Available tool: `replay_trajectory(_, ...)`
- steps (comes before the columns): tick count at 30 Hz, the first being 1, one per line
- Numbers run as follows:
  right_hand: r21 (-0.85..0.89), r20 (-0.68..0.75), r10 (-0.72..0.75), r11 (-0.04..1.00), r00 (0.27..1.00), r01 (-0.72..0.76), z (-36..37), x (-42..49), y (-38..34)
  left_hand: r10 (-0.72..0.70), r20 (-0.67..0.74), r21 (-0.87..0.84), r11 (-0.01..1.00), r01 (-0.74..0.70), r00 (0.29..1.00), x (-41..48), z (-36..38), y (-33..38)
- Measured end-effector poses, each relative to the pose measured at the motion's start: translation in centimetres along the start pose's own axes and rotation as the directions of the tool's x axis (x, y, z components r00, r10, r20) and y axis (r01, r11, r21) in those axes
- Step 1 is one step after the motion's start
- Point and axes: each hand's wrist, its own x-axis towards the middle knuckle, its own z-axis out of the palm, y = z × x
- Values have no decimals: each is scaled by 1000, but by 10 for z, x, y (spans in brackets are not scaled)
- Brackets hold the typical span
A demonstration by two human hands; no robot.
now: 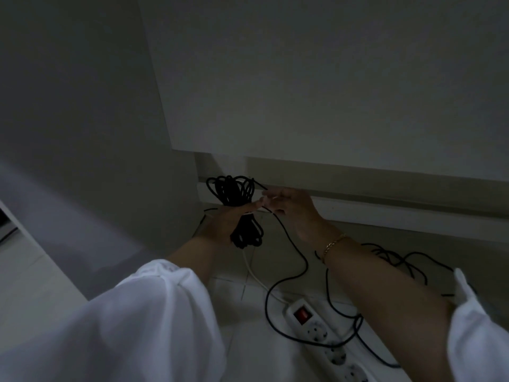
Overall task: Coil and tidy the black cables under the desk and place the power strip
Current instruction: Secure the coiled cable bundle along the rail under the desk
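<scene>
Left hand [224, 223]: carrying the coil [234, 193] wound round its straight fingers, loops running upright.
Right hand [292, 208]: pinching the tail [298, 256] just beside left fingertips.
Tail: trailing floorward toward the strip [325, 336].

Coiled black cable bundle [237, 194] left of centre, before pale wall skirting [385, 213]. White plastic power strip [316, 323] nearer, right, on tiled floor [35, 271]; loose black cable [306, 264] across it.
</scene>
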Motion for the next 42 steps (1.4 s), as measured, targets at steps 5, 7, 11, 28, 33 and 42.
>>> replay_trajectory(5, -67, -39, -22, 998, 999, 19, 6, 4, 4, 4, -46, 30, 1000, -2, 999, 4, -4, -4)
replay_trajectory(7, -66, -59, -19, 998, 998, 15, 8, 5, 5, 18, -63, 40, 999, -16, 998, 6, -5, -4)
replay_trajectory(11, -32, -49, 34, 999, 998, -35, 7, 6, 7, 31, -35, 18, 999, -30, 999, 9, -8, -7)
replay_trajectory(28, -539, -178, -42, 840, 983, -62, 16, 19, 6, 54, -81, 65, 997, -48, 995, 17, -16, -11)
replay_trajectory(33, -690, -109, -84, 724, 990, -15, 14, 16, -1, 69, -32, 61, 996, -67, 997, 20, -16, -9)
replay_trajectory(42, -987, 129, -312, 47, 941, 151, 18, 4, -2, 78, -75, 148, 987, -66, 994, 20, -15, -9)
